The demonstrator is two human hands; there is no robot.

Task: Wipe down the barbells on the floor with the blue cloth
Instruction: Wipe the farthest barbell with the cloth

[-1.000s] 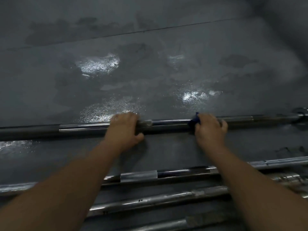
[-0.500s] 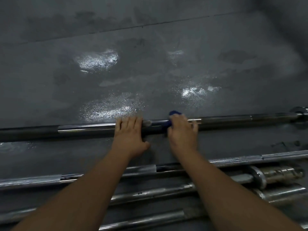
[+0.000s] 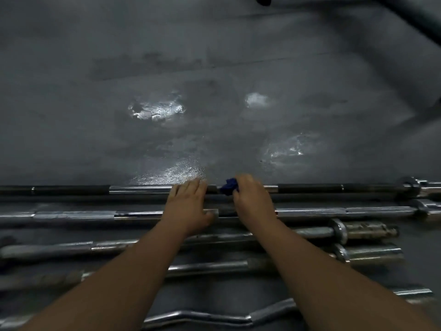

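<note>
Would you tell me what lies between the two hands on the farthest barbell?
In the head view: the crumpled blue cloth, pinched by the right hand, and a short stretch of the long steel barbell beside the flat left hand.

Barbells (image 3: 310, 212): polished chrome metal with matt dark sections. Blue cloth (image 3: 229, 189): soft, crumpled fabric. Floor (image 3: 214, 130): grey, textured, with glossy patches.
</note>
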